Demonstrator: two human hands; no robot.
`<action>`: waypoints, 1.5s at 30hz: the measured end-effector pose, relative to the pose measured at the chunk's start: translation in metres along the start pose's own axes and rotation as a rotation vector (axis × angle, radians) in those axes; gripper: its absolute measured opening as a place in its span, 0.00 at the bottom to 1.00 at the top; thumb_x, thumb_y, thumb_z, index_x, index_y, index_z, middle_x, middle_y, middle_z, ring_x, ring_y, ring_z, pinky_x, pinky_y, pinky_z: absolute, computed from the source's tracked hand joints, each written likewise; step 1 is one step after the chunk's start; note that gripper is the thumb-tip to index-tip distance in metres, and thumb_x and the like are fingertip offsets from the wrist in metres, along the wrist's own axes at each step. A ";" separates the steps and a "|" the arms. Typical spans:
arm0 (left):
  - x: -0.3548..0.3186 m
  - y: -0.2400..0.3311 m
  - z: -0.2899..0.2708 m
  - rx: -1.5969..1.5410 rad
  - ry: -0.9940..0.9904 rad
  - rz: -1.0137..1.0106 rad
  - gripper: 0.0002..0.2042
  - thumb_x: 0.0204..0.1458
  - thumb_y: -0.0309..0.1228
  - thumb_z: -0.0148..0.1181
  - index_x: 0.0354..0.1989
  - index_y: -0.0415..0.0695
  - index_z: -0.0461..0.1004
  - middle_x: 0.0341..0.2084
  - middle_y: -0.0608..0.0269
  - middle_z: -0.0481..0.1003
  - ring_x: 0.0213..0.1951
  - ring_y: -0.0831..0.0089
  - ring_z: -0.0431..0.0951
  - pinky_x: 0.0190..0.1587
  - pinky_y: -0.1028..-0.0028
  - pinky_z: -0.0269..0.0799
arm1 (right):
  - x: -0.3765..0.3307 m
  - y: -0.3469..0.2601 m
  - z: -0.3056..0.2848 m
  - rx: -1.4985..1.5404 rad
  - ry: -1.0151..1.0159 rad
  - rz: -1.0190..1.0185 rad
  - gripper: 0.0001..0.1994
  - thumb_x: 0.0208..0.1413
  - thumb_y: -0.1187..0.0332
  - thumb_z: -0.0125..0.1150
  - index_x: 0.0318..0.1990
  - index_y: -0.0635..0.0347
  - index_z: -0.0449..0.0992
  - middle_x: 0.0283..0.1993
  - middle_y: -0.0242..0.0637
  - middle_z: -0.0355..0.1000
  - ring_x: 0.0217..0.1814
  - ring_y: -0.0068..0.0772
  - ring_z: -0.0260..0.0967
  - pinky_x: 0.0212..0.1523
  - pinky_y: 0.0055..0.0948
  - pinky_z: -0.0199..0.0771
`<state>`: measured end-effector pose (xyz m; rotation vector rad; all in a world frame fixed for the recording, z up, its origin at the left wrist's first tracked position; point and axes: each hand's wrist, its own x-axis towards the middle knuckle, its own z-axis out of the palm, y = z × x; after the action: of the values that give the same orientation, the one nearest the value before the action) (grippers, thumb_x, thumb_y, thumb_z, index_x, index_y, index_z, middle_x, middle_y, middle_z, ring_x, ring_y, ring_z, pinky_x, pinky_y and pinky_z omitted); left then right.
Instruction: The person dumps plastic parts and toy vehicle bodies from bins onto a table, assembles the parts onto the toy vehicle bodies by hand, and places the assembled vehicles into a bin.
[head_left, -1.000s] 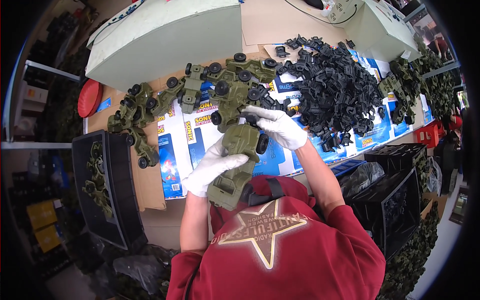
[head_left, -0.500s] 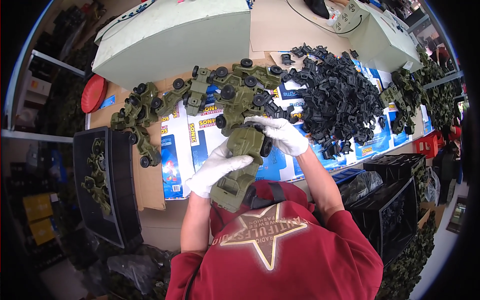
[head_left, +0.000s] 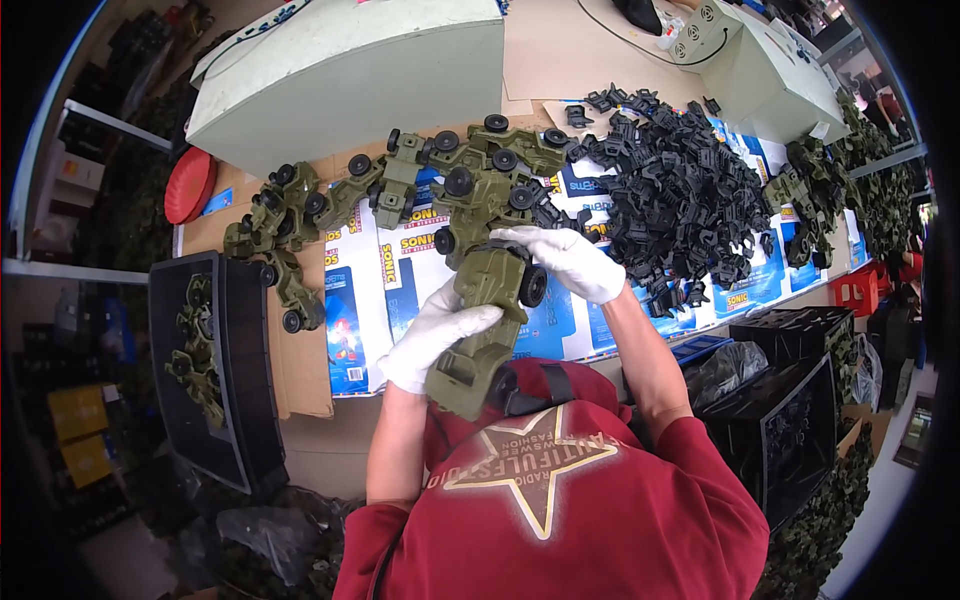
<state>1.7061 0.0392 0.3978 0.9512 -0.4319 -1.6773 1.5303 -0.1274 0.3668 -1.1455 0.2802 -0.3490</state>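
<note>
I see the olive-green plastic toy military truck (head_left: 487,325) held above the near edge of the cardboard-covered worktable (head_left: 300,370), close to the person's chest, nose pointing away. The left hand in a white glove (head_left: 432,335) wraps its fingers around the truck's side at mid-body, grasping it. The right hand in a white glove (head_left: 565,262) lies over the truck's front end, fingers curled on it beside a black wheel (head_left: 533,286).

Risks, as I judge them: the grip is on smooth plastic through cloth gloves, so a twist at the front could let the body slip and drop into the row of finished olive-green toy trucks (head_left: 470,170) just beyond. The heap of loose black plastic parts (head_left: 680,190) lies near the right wrist; a wide elbow swing could scatter it.
</note>
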 end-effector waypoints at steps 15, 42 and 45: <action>0.026 -0.048 -0.026 0.632 0.199 0.747 0.44 0.57 0.54 0.57 0.73 0.41 0.44 0.70 0.50 0.52 0.70 0.62 0.50 0.70 0.68 0.46 | 0.014 0.040 0.063 -0.466 0.415 -0.314 0.14 0.66 0.67 0.45 0.49 0.64 0.76 0.54 0.45 0.72 0.59 0.38 0.67 0.62 0.33 0.63; 0.026 -0.072 -0.057 0.547 0.543 0.632 0.15 0.62 0.35 0.51 0.50 0.37 0.70 0.44 0.54 0.72 0.48 0.64 0.73 0.53 0.69 0.68 | 0.033 0.092 0.088 -0.602 0.544 -0.151 0.14 0.67 0.64 0.47 0.46 0.64 0.76 0.42 0.42 0.76 0.46 0.33 0.72 0.50 0.31 0.69; 0.013 -0.046 -0.030 0.405 0.407 0.253 0.48 0.55 0.50 0.61 0.73 0.38 0.36 0.67 0.46 0.52 0.69 0.59 0.52 0.68 0.68 0.51 | 0.037 0.089 0.059 -0.655 0.702 -0.285 0.13 0.67 0.66 0.45 0.44 0.63 0.77 0.43 0.39 0.75 0.47 0.32 0.71 0.53 0.30 0.68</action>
<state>1.6989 0.0476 0.3427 1.4349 -0.5980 -1.1480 1.5983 -0.0602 0.3065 -1.6836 0.8981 -0.9629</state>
